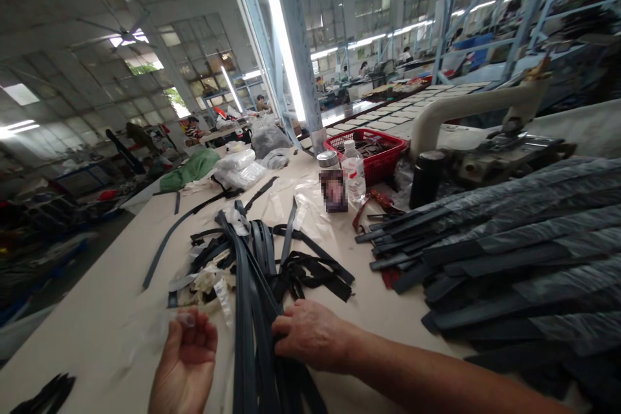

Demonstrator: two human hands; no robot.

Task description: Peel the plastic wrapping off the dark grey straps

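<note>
A long bundle of dark grey strips (247, 310) runs along the table toward me. My right hand (313, 336) is closed at the bundle's right edge, its fingers curled over the strips; the fingertips are partly hidden. To the left of the bundle, my left hand (184, 362) is palm up, with a scrap of clear plastic film (148, 336) pinched between thumb and fingers. The film is smeared by motion. Past my hands lie tangled black strips (310, 272) and a crumpled pale scrap (208, 283).
Plastic-wrapped dark strips (514, 259) are piled at right, beside a machine with a curved arm (466, 103). A black flask (427, 178), water bottle (353, 171), propped phone-like picture (334, 200) and red basket (383, 165) stand farther back. Green cloth (190, 169) lies far left.
</note>
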